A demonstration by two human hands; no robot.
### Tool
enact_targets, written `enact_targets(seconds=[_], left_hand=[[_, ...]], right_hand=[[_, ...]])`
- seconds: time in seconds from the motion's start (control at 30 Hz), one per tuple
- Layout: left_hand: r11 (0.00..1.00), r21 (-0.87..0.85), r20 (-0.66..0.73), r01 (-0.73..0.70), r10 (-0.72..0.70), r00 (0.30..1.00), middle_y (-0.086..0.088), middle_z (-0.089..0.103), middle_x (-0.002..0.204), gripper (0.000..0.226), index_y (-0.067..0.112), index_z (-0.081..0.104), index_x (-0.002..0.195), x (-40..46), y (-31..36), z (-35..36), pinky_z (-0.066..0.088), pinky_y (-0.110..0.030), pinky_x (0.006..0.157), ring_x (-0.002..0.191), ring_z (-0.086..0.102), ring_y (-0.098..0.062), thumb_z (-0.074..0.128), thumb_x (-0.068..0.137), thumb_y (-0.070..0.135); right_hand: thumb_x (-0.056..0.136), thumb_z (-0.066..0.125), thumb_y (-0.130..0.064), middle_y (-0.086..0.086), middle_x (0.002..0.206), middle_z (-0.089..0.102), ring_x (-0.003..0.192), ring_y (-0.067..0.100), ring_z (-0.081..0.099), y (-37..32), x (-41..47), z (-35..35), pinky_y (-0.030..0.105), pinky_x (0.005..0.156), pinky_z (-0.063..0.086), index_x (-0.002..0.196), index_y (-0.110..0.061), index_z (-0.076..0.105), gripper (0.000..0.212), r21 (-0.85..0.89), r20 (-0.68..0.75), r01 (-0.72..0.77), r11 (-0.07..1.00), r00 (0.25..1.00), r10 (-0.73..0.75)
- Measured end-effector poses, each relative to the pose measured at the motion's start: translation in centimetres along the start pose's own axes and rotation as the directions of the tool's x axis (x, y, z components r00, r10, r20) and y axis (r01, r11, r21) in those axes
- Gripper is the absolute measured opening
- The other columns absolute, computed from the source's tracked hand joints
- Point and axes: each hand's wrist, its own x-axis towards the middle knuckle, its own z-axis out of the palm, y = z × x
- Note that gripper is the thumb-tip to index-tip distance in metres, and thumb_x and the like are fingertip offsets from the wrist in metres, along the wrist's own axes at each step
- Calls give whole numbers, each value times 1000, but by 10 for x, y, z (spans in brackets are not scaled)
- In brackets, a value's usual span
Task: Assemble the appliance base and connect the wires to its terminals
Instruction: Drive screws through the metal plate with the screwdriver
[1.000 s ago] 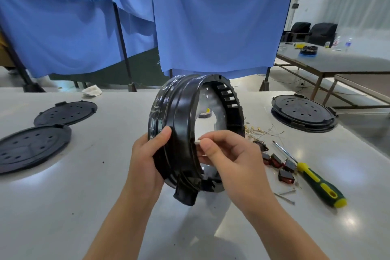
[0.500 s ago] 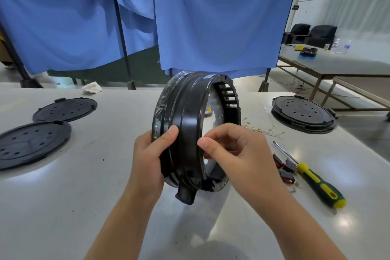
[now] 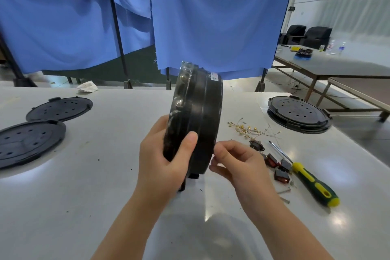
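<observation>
Black round plastic appliance base (image 3: 200, 120), ring-shaped, held upright on edge above white table (image 3: 88, 186); small label at top rim, clear film on left face. Gripped at lower left rim by left hand (image 3: 166, 160), thumb over outer wall. Right hand (image 3: 238, 162) just beside lower right rim, fingertips pinched together; contents not discernible. Thin brass-tipped wires (image 3: 249, 130), green-and-yellow screwdriver (image 3: 312, 183), black perforated discs (image 3: 29, 141) on table. Blue curtains (image 3: 211, 17) behind.

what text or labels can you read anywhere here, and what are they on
No text can be read anywhere.
White sticker on the top rim of the black appliance base: has a small printed mark, too blurred to read.
Small dark sign on the far right wall: too small to read.
Screwdriver handle: no legible marking.
</observation>
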Motion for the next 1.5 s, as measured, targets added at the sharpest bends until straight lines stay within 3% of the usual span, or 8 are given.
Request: enact_targets(seconds=[0.23,0.4,0.77,1.0,1.13,1.2,1.3,1.5], left_hand=[[906,364,91,-216,197,976,11,58,109,26,8,72,99,-6,-12,9,43,-7,81,95,56,7,57,88,26],[822,456,339,-343,196,920,-1,63,121,29,4,71,99,-12,-10,7,55,-28,77,94,66,-14,57,87,26],[654,483,716,-582,87,693,-8,67,112,24,5,72,91,-22,-7,9,56,-35,83,103,66,-26,70,75,22],[475,562,718,-677,127,684,-5,67,116,36,12,72,100,-37,-8,8,44,-48,105,114,62,-24,74,74,37],[784,521,306,-337,198,931,1,58,120,39,14,64,110,-69,-7,-13,43,-32,99,113,56,-18,71,78,36],[932,352,29,79,-96,995,12,61,100,39,20,61,100,-88,-1,-25,44,-14,85,97,61,-10,75,69,40],[754,-118,-103,646,-656,747,1,66,85,47,16,61,93,-97,0,-35,52,-21,68,73,66,-9,82,52,23],[108,-381,326,918,-914,243,-17,74,96,64,0,60,106,-82,6,-48,54,-43,77,83,75,-27,92,53,17]], right_hand=[[84,68,-8,11,88,75,85,17,73,12,-8,-4,18,70,56,79,-14,79,14,132,-61,-209,969,974,219],[85,58,2,18,97,73,89,24,72,11,-11,-18,29,75,60,72,1,77,23,321,99,-477,818,876,472],[58,83,-53,25,120,64,111,33,64,8,-22,-41,41,93,52,119,15,58,94,138,366,-800,584,589,720],[66,65,-63,19,125,63,114,29,62,19,-25,-40,39,102,46,117,8,64,87,39,424,-864,502,469,775],[58,70,-62,10,105,70,89,21,69,25,-24,-42,33,82,55,112,0,67,82,105,411,-869,484,481,774],[56,69,-61,8,99,71,80,18,69,28,-24,-43,31,76,56,102,0,73,77,115,415,-867,484,485,770],[52,70,-60,5,89,72,71,15,68,33,-25,-41,28,69,56,77,-2,76,63,87,395,-854,513,503,769],[51,80,-46,1,58,51,46,14,50,34,-28,-29,26,52,51,68,-8,61,45,256,341,-820,512,572,746]])
